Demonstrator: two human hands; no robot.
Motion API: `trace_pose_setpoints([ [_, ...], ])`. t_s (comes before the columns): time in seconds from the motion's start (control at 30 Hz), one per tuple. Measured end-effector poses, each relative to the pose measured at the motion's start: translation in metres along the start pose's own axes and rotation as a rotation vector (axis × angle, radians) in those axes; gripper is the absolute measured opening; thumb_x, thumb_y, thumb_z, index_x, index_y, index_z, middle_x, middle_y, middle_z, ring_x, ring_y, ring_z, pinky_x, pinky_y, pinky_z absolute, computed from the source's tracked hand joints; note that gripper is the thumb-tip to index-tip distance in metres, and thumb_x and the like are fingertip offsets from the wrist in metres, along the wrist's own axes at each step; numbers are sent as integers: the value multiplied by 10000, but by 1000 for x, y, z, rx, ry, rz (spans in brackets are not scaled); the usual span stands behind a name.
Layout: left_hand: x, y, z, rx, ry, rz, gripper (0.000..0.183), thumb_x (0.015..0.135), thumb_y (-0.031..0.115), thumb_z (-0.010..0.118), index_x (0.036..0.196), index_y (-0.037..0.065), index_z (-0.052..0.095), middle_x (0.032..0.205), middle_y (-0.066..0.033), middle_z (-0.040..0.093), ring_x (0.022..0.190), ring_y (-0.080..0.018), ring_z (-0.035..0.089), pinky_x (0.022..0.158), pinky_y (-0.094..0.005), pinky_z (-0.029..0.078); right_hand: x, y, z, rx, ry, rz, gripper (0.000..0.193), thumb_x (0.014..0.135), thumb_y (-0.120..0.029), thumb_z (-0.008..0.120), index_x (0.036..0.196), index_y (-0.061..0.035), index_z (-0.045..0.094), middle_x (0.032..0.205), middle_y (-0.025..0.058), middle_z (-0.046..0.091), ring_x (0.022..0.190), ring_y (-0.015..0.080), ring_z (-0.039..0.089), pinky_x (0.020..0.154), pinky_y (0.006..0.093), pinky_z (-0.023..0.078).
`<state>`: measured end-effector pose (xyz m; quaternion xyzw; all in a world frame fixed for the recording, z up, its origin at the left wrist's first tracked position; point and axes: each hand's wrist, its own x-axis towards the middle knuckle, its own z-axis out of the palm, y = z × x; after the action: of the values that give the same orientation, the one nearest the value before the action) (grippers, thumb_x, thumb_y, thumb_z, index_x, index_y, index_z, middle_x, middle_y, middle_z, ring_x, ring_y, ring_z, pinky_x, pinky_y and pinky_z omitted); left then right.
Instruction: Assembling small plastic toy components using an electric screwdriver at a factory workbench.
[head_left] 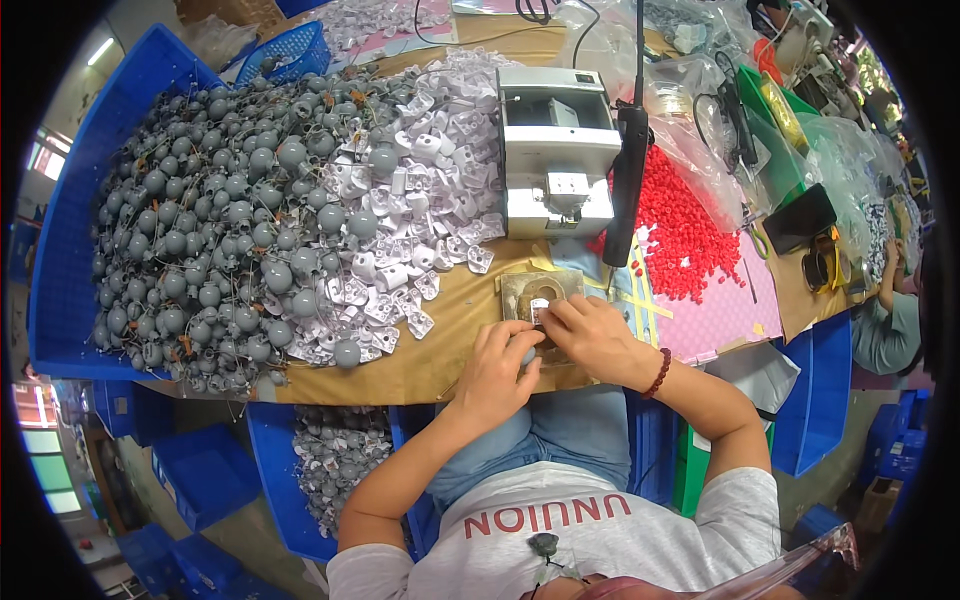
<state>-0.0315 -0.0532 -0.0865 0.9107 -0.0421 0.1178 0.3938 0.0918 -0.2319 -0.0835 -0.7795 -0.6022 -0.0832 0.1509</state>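
Note:
Both my hands work close together at the table's front edge, over a small metal plate fixture (515,287). My left hand (494,368) has its fingers curled around a grey ball-shaped part (529,355), most of which they hide. From the right, my right hand (602,340) reaches in with thumb and fingertips pinched together beside a small white plastic part (538,309). What those fingertips hold is too covered to make out. Loose white plastic parts (400,240) lie to the left of the fixture, and a heap of grey ball parts with wires (220,210) lies beyond them.
Behind the fixture stands a white and grey bench machine (560,150), with a long black tool (627,185) hanging beside it. Small red parts (685,225) are spread on the right, near a black phone (802,218). A blue bin (65,240) bounds the left side.

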Motion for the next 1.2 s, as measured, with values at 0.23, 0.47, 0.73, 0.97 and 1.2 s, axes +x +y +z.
trace_pose_setpoints([
  [0.23,14,-1,14,447,35,130,510,780,65,700,1285,90,634,1274,-119,609,1185,-317,563,943,-447,474,-16,15,3,272,73,87,392,806,-68,678,1192,-7,663,1090,107,613,1011,296,606,868,387,522],
  [0.47,15,-10,25,461,33,152,491,767,48,708,1254,88,653,1258,-109,623,1181,-298,583,909,-418,497,-48,48,-33,519,70,354,391,820,-2,737,1196,-33,632,1243,168,621,1171,364,603,998,423,501],
  [0.73,15,-12,22,411,60,183,439,782,36,705,1218,72,673,1227,-107,640,1185,-305,604,903,-417,512,-53,44,28,661,321,593,331,842,27,691,1158,-35,614,1038,64,618,879,200,631,734,329,515],
  [0.97,15,-16,20,409,45,181,438,785,44,709,1222,68,676,1234,-113,643,1179,-304,610,898,-420,514,-17,36,-4,1847,400,852,371,929,9,660,1292,-11,589,958,55,660,684,84,590,577,221,464],
  [1.2,18,-18,17,363,57,212,378,777,51,717,1155,58,702,1199,-113,660,1157,-294,623,886,-420,514,-11,42,15,1315,51,828,237,892,-119,765,1079,8,696,798,38,697,615,98,606,579,245,485],
])
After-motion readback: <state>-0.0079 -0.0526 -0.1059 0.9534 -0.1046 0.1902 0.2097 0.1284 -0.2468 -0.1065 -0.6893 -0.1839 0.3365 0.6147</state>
